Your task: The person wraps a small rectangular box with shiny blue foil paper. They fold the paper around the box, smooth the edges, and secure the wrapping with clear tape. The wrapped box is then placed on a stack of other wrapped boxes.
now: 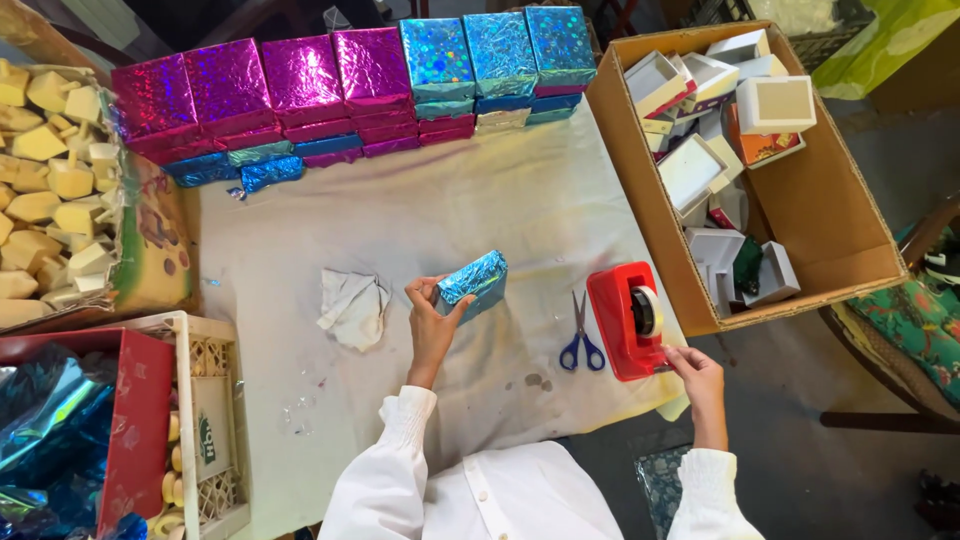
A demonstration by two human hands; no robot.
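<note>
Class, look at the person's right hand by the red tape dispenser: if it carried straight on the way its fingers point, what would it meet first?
Probably the red tape dispenser: the right hand points up-left, fingertips already at its near corner.

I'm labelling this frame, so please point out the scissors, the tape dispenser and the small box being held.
scissors (pixel 581 342), head view, on the blue handles.
tape dispenser (pixel 620 315), head view, on its red body.
small box (pixel 473 284), head view, on its blue foil side.
</note>
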